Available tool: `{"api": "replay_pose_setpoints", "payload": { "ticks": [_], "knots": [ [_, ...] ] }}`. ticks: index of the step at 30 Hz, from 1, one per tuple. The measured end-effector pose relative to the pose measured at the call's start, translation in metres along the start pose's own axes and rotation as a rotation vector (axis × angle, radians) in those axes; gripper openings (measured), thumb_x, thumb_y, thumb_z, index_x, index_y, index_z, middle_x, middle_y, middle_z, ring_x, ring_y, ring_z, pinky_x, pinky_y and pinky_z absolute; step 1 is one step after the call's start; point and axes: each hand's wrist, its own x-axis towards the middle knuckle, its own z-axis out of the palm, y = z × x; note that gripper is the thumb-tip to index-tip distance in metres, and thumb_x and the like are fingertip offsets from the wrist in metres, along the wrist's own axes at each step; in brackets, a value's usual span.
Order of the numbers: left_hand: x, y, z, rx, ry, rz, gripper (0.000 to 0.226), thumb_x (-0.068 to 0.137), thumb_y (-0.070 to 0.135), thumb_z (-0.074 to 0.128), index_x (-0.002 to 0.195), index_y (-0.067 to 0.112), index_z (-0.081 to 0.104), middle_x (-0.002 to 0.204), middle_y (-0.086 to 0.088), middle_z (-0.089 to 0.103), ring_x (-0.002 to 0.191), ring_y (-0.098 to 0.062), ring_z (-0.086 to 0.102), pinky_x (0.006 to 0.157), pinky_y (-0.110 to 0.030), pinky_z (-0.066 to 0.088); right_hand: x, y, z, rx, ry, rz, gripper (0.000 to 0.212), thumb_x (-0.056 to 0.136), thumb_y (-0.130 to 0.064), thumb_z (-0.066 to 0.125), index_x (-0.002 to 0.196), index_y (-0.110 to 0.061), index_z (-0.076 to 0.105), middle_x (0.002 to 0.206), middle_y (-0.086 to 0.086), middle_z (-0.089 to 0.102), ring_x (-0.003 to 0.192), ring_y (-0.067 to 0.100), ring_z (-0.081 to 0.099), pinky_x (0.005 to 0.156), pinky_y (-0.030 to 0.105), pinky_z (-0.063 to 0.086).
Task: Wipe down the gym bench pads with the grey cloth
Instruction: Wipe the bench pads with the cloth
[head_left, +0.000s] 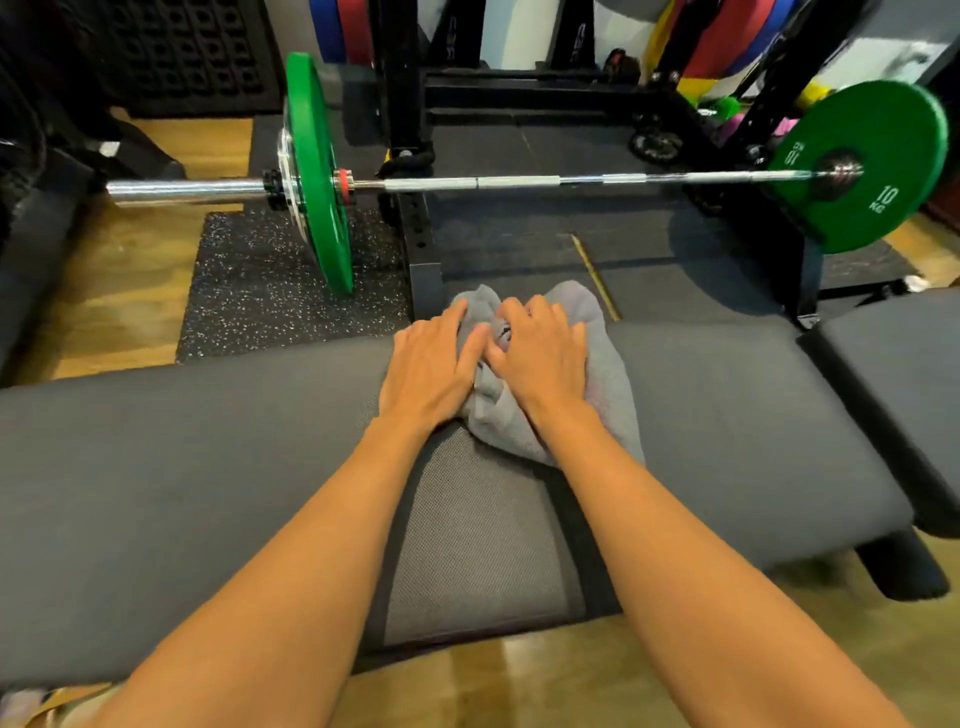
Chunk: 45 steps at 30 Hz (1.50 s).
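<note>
Pressing down flat with the left hand (428, 364) and the right hand (540, 358), side by side, fingers out straight, not curled round anything. Under both, the grey cloth (610, 400), bunched up at the far edge of the long bench pad (208, 467). Just to the right, past a small gap, a second pad (893, 374). Behind the bench, a barbell (519, 182) with a green plate (317, 192) on its left end, standing on a speckled mat (249, 291), and another green plate (872, 166) on its right end. Further back, a black rack (402, 78).

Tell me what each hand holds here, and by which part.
Nothing is gripped: left hand and right hand press flat on the bunched grey cloth at the far edge of the bench pad.
</note>
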Motion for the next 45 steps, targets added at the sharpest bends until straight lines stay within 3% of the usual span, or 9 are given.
{"api": "replay_pose_setpoints", "payload": {
  "ticks": [7, 10, 16, 20, 23, 31, 36, 41, 45],
  "knots": [
    [-0.001, 0.038, 0.010, 0.111, -0.123, 0.035, 0.052, 0.099, 0.048, 0.033, 0.139, 0.017, 0.046, 0.140, -0.007, 0.052, 0.130, -0.027, 0.043, 0.109, -0.046, 0.025, -0.160, 0.029, -0.061, 0.009, -0.005, -0.011, 0.026, 0.082, -0.050, 0.057, 0.077, -0.025, 0.055, 0.080, -0.001, 0.054, 0.078, 0.025, 0.053, 0.063, 0.039, 0.037],
    [0.010, 0.052, 0.023, 0.112, -0.148, 0.065, 0.050, 0.099, 0.049, 0.031, 0.137, 0.021, 0.047, 0.139, -0.003, 0.052, 0.127, -0.025, 0.043, 0.105, -0.041, 0.024, -0.184, 0.042, -0.066, 0.004, 0.020, 0.004, 0.025, 0.084, -0.050, 0.056, 0.076, -0.026, 0.055, 0.077, -0.004, 0.051, 0.073, 0.021, 0.050, 0.059, 0.037, 0.036],
    [0.014, 0.043, 0.050, 0.245, 0.013, 0.103, 0.061, 0.094, 0.055, 0.019, 0.130, 0.020, 0.053, 0.121, -0.003, 0.060, 0.108, -0.025, 0.052, 0.096, -0.040, 0.032, -0.073, 0.062, -0.026, -0.035, 0.138, 0.106, 0.031, 0.082, -0.051, 0.052, 0.077, -0.022, 0.062, 0.078, 0.002, 0.058, 0.074, 0.027, 0.055, 0.061, 0.038, 0.036],
    [0.018, 0.043, 0.049, 0.245, 0.022, 0.088, 0.063, 0.094, 0.053, 0.014, 0.131, 0.018, 0.051, 0.116, -0.003, 0.062, 0.104, -0.024, 0.054, 0.092, -0.039, 0.035, 0.041, 0.071, 0.000, -0.048, 0.038, 0.092, 0.032, 0.087, -0.047, 0.051, 0.092, -0.019, 0.064, 0.093, 0.008, 0.063, 0.089, 0.030, 0.057, 0.070, 0.041, 0.038],
    [0.018, 0.045, 0.045, 0.260, -0.005, 0.082, 0.058, 0.096, 0.051, 0.018, 0.133, 0.017, 0.049, 0.119, -0.004, 0.061, 0.106, -0.026, 0.052, 0.092, -0.039, 0.034, 0.052, 0.073, 0.000, -0.061, 0.015, 0.055, 0.032, 0.089, -0.048, 0.050, 0.096, -0.019, 0.062, 0.097, 0.007, 0.062, 0.092, 0.029, 0.056, 0.070, 0.040, 0.036],
    [0.016, 0.061, 0.048, 0.306, -0.084, 0.037, 0.053, 0.099, 0.048, 0.031, 0.141, 0.017, 0.042, 0.133, -0.011, 0.054, 0.119, -0.034, 0.047, 0.101, -0.043, 0.028, -0.120, 0.089, -0.060, 0.003, 0.025, 0.016, 0.024, 0.082, -0.049, 0.056, 0.081, -0.026, 0.058, 0.081, -0.001, 0.055, 0.081, 0.025, 0.054, 0.065, 0.038, 0.036],
    [0.031, 0.094, 0.065, 0.028, -0.162, 0.036, 0.055, 0.099, 0.049, 0.031, 0.143, 0.017, 0.041, 0.134, -0.011, 0.056, 0.126, -0.031, 0.045, 0.110, -0.043, 0.023, -0.182, 0.111, -0.076, 0.005, 0.060, -0.008, 0.023, 0.084, -0.047, 0.059, 0.078, -0.025, 0.058, 0.079, -0.004, 0.051, 0.073, 0.021, 0.049, 0.060, 0.036, 0.035],
    [0.031, 0.085, 0.080, -0.103, -0.055, 0.007, 0.066, 0.091, 0.063, 0.022, 0.140, 0.025, 0.044, 0.129, 0.000, 0.059, 0.124, -0.023, 0.045, 0.110, -0.035, 0.020, -0.108, 0.125, -0.052, 0.003, 0.128, 0.038, 0.027, 0.085, -0.047, 0.058, 0.075, -0.022, 0.061, 0.074, 0.001, 0.054, 0.070, 0.025, 0.053, 0.057, 0.037, 0.038],
    [0.035, 0.086, 0.086, -0.059, -0.007, 0.020, 0.062, 0.092, 0.061, 0.022, 0.136, 0.025, 0.047, 0.125, 0.001, 0.061, 0.117, -0.021, 0.050, 0.102, -0.030, 0.023, 0.010, 0.136, -0.026, -0.011, 0.079, 0.065, 0.030, 0.087, -0.046, 0.055, 0.090, -0.018, 0.064, 0.090, 0.009, 0.062, 0.086, 0.032, 0.058, 0.065, 0.042, 0.041]
  ]
}}
